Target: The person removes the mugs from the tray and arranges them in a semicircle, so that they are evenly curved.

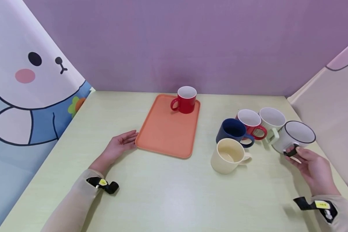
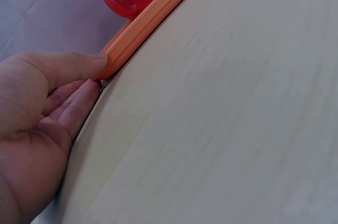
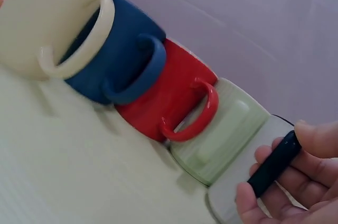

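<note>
My left hand [image 1: 120, 145] is at the near left corner of the orange tray [image 1: 168, 129]. In the left wrist view, its thumb lies against the tray's rim, with the fingertips just below. A red mug [image 1: 187, 102] stands upright at the tray's far right corner, handle to the left. On the right, my right hand [image 1: 316, 166] grips the black handle of a white mug with a dark rim [image 1: 284, 140]. In the right wrist view, its thumb is at the handle's upper end and the fingers curl around it.
Left of the white mug stand a pale green mug [image 1: 271, 118], a second red mug [image 1: 247, 120], a navy mug [image 1: 227, 132] and a cream mug [image 1: 224, 161], close together. A purple backdrop [image 1: 191, 48] rises behind the table [image 1: 168, 193].
</note>
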A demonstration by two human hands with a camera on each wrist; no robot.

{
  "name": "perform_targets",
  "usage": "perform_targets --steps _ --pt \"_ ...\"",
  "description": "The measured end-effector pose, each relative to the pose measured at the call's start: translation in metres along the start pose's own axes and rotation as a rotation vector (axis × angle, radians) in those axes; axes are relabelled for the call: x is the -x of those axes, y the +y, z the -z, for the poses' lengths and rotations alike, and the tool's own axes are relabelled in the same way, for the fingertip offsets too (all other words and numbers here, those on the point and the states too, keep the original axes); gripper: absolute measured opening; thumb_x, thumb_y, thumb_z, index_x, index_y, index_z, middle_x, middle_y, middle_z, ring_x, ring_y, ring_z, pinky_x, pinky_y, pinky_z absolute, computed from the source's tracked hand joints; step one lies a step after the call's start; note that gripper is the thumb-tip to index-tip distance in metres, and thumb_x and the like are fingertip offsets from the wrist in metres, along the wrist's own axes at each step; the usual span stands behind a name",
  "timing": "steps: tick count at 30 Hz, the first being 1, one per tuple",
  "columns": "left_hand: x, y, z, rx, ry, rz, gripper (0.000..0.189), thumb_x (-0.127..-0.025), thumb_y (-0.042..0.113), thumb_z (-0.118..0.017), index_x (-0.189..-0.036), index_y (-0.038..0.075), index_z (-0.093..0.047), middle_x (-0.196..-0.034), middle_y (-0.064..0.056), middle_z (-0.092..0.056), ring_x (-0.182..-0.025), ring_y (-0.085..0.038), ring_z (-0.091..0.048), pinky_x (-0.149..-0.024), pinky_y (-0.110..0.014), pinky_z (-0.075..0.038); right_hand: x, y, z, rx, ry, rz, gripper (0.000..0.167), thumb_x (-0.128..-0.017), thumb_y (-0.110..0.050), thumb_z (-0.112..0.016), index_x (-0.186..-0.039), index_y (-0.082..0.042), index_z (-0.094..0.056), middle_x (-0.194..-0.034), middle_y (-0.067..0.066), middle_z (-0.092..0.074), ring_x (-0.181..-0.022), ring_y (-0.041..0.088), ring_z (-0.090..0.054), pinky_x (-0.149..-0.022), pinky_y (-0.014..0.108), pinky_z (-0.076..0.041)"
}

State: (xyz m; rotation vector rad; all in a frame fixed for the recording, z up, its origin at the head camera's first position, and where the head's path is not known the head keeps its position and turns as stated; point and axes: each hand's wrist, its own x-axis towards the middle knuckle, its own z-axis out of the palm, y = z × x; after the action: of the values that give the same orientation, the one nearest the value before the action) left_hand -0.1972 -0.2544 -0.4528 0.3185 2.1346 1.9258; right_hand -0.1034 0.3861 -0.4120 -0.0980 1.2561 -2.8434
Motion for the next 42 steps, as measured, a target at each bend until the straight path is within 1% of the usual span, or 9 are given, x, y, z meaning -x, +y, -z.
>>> perform_targets --steps 5,8,12,15,16,20,23,28,42 --pt "0.000 -0.001 0.000 0.008 0.002 0.001 0.065 -0.093 -0.010 -0.062 -0.151 -0.008 -0.033 -0.148 -0.029 -0.042 -0.120 -0.009 -0.058 -0.098 -0.025 -0.051 -0.001 -0.006 0.003 0.052 -0.108 -0.028 0.046 -0.106 0.007 -0.022 -0.106 0.014 -0.068 -0.103 0.022 -0.072 -0.100 0.030 -0.071 -0.089 0.038 -0.058" --pt "0.000 -0.001 0.000 0.014 0.001 0.000 0.065 -0.092 -0.011 -0.061 -0.151 -0.008 -0.033 -0.148 -0.030 -0.042 -0.120 -0.009 -0.059 -0.098 -0.025 -0.051 -0.001 -0.010 0.005 0.144 -0.111 -0.030 0.044 -0.105 0.009 -0.025 -0.108 0.012 -0.069 -0.103 0.020 -0.073 -0.100 0.028 -0.071 -0.088 0.036 -0.059" --pt "-0.001 -0.003 0.001 0.008 -0.003 -0.002 0.065 -0.093 -0.010 -0.062 -0.151 -0.007 -0.033 -0.148 -0.029 -0.042 -0.120 -0.010 -0.059 -0.098 -0.025 -0.051 -0.005 -0.014 0.034 0.323 0.001 0.000 0.032 -0.102 0.010 -0.041 -0.105 0.006 -0.073 -0.101 0.013 -0.075 -0.095 0.021 -0.072 -0.081 0.035 -0.061" --pt "0.000 -0.003 0.001 0.005 -0.004 0.000 0.065 -0.093 -0.009 -0.063 -0.151 -0.007 -0.033 -0.148 -0.029 -0.042 -0.120 -0.010 -0.059 -0.098 -0.025 -0.051 -0.005 -0.021 0.036 0.518 0.106 -0.011 0.027 -0.100 0.006 -0.052 -0.097 -0.003 -0.078 -0.094 0.006 -0.076 -0.085 0.017 -0.074 -0.074 0.029 -0.061" --pt "0.000 -0.003 0.000 0.005 -0.004 0.002 0.065 -0.092 -0.009 -0.063 -0.151 -0.007 -0.033 -0.148 -0.029 -0.042 -0.120 -0.010 -0.059 -0.098 -0.025 -0.051 -0.005 -0.023 0.033 0.604 0.137 -0.021 0.026 -0.099 0.004 -0.056 -0.094 -0.007 -0.079 -0.090 0.003 -0.076 -0.081 0.015 -0.074 -0.072 0.026 -0.061" --pt "0.001 -0.001 -0.001 0.003 -0.001 0.008 0.065 -0.092 -0.009 -0.063 -0.151 -0.007 -0.033 -0.148 -0.029 -0.042 -0.121 -0.011 -0.058 -0.098 -0.025 -0.051 0.002 -0.038 -0.014 1.004 0.255 -0.076 0.031 -0.098 -0.006 -0.062 -0.081 -0.026 -0.079 -0.075 -0.010 -0.074 -0.068 0.004 -0.071 -0.064 0.013 -0.056" --pt "0.001 0.000 -0.001 -0.005 0.001 0.014 0.065 -0.093 -0.009 -0.063 -0.151 -0.007 -0.034 -0.148 -0.028 -0.042 -0.123 -0.014 -0.057 -0.098 -0.025 -0.051 0.003 -0.045 -0.030 1.195 0.325 -0.083 0.030 -0.096 -0.013 -0.067 -0.075 -0.033 -0.075 -0.070 -0.015 -0.071 -0.063 0.000 -0.068 -0.060 0.011 -0.054" --pt "0.000 0.000 0.000 -0.008 0.003 0.020 0.065 -0.093 -0.009 -0.062 -0.151 -0.006 -0.034 -0.148 -0.027 -0.043 -0.125 -0.018 -0.057 -0.098 -0.025 -0.051 -0.002 -0.052 -0.042 1.229 0.338 -0.035 0.028 -0.094 -0.012 -0.069 -0.077 -0.033 -0.074 -0.069 -0.017 -0.070 -0.063 -0.001 -0.066 -0.058 0.012 -0.054" --pt "0.000 -0.001 0.001 0.005 0.001 0.004 0.065 -0.093 -0.010 -0.062 -0.151 -0.007 -0.033 -0.148 -0.030 -0.042 -0.119 -0.009 -0.059 -0.097 -0.025 -0.051 -0.042 -0.048 -0.107 1.327 0.152 0.050 0.012 -0.096 -0.017 -0.068 -0.090 -0.026 -0.074 -0.076 -0.015 -0.071 -0.066 0.001 -0.067 -0.060 0.012 -0.054"
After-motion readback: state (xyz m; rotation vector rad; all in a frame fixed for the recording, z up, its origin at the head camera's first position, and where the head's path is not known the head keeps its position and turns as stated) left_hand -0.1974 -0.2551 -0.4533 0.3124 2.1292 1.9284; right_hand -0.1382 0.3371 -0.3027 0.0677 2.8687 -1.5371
